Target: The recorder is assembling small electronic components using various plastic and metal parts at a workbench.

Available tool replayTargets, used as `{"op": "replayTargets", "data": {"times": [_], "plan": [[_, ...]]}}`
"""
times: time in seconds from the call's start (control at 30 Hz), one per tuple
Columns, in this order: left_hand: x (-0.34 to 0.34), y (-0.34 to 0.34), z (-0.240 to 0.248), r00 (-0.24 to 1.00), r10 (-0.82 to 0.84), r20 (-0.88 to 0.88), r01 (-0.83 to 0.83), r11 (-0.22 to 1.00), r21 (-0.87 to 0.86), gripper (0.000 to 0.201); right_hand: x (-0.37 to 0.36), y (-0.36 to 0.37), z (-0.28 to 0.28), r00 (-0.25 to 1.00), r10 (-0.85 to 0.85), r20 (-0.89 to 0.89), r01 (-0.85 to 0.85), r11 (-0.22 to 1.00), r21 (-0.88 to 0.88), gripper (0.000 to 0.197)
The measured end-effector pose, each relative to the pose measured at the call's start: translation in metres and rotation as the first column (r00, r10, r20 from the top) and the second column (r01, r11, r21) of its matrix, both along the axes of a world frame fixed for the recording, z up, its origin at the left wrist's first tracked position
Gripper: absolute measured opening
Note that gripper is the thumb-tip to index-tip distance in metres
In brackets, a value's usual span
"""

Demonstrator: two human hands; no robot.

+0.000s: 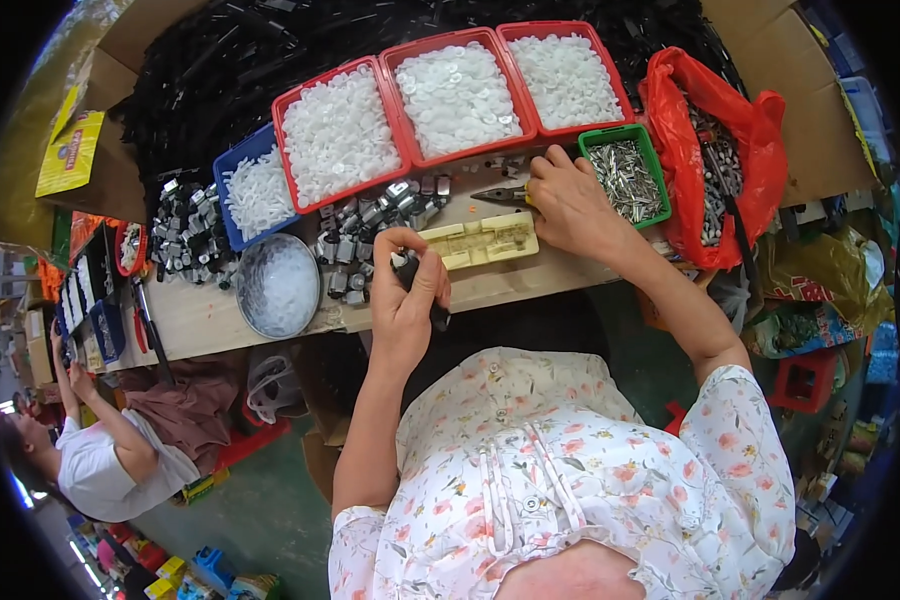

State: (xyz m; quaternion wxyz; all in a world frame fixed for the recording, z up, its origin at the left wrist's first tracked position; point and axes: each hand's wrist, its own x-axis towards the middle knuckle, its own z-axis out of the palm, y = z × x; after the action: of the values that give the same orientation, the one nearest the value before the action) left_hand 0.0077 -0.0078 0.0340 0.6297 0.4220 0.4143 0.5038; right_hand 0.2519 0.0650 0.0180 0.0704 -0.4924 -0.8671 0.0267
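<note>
My left hand [406, 290] is closed round a small black part [407, 268], held just off the table's front edge; most of the part is hidden by the fingers. My right hand [573, 207] grips the handle end of a pair of pliers [500, 196], whose dark jaws point left over the table. Between the two hands lies a cream plastic holder [478, 243] with hollows along its top. Right beside my right hand stands a green tray [664, 190] full of thin metal pins.
Three red trays [406, 150] of white plastic parts stand behind, before a heap of black strips [240, 70]. Blocky metal parts [350, 245], a blue tray [232, 165] and a round metal bowl [313, 290] lie left. A red bag [670, 95] stands right; a co-worker [120, 460] sits left.
</note>
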Motion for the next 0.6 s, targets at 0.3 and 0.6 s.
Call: {"op": "replayTargets", "data": {"times": [0.3, 0.6], "plan": [[0.000, -0.005, 0.001, 0.999, -0.050, -0.007, 0.050, 0.999, 0.004, 0.014, -0.002, -0.024, 0.025, 0.841, 0.087, -0.534, -0.137, 0.989, -0.055, 0.020], [-0.010, -0.013, -0.010, 0.981, 0.026, -0.191, -0.005, 0.994, 0.112, 0.029, -0.020, -0.053, 0.042, 0.927, 0.189, -0.325, -0.234, 0.967, -0.105, 0.033]]}}
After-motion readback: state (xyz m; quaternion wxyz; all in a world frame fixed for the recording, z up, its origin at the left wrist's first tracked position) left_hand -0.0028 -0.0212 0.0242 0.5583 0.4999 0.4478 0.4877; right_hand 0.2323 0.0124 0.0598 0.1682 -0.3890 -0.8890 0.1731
